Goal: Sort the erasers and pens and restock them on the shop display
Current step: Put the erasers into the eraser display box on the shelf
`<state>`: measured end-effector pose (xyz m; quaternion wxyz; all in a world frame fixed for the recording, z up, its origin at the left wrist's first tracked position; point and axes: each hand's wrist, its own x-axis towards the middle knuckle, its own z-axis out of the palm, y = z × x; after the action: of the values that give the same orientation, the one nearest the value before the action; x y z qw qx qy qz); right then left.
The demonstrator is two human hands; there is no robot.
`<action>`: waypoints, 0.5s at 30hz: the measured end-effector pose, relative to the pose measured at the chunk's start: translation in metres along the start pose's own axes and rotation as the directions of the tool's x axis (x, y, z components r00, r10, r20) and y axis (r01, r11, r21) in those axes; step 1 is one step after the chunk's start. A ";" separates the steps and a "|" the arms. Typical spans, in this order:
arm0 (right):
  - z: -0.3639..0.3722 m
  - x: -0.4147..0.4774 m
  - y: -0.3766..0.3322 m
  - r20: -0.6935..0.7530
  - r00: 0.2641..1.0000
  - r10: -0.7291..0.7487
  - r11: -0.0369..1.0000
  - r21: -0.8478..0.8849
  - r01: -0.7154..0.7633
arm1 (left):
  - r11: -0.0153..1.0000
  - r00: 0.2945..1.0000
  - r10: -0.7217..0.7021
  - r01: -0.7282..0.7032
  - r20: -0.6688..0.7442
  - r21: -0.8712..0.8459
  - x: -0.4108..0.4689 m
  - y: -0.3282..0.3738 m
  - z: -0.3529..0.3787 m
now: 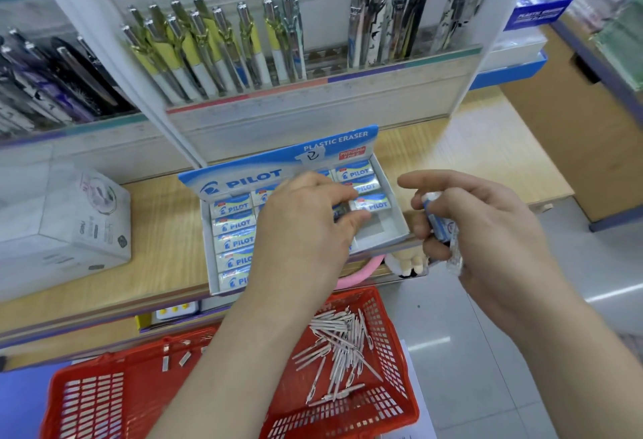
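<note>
your left hand (306, 226) pinches an eraser (339, 213) inside the pilot eraser box (396, 226) on the shelf (167, 264). right hand (487, 229) grips more erasers (439, 221) beside the box.

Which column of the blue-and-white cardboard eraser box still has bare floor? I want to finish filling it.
The right-hand column of the eraser box: bare floor shows below its nearest eraser, whereas the left column is full.

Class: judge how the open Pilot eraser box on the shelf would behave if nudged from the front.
The eraser box looks like thin card, so it probably flexes. Its front overhangs the shelf, so it may tip. Its left side holds more erasers, so it might pivot.
</note>
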<state>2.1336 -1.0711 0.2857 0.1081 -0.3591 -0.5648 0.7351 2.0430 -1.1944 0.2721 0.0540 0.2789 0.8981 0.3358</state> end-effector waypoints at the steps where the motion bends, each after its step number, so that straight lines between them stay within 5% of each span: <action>1: 0.001 0.000 0.001 0.020 1.000 -0.001 1.000 0.009 0.001 | 0.999 1.000 0.018 -0.018 -0.013 0.031 0.000 0.000 0.001; 15: 0.000 -0.006 0.005 0.032 0.999 -0.030 1.000 0.008 0.030 | 0.987 0.998 0.063 -0.063 0.001 0.151 0.005 0.000 0.003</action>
<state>2.1390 -1.0760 0.2830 0.1114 -0.3385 -0.5690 0.7411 2.0397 -1.1908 0.2703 0.0206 0.3099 0.9117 0.2689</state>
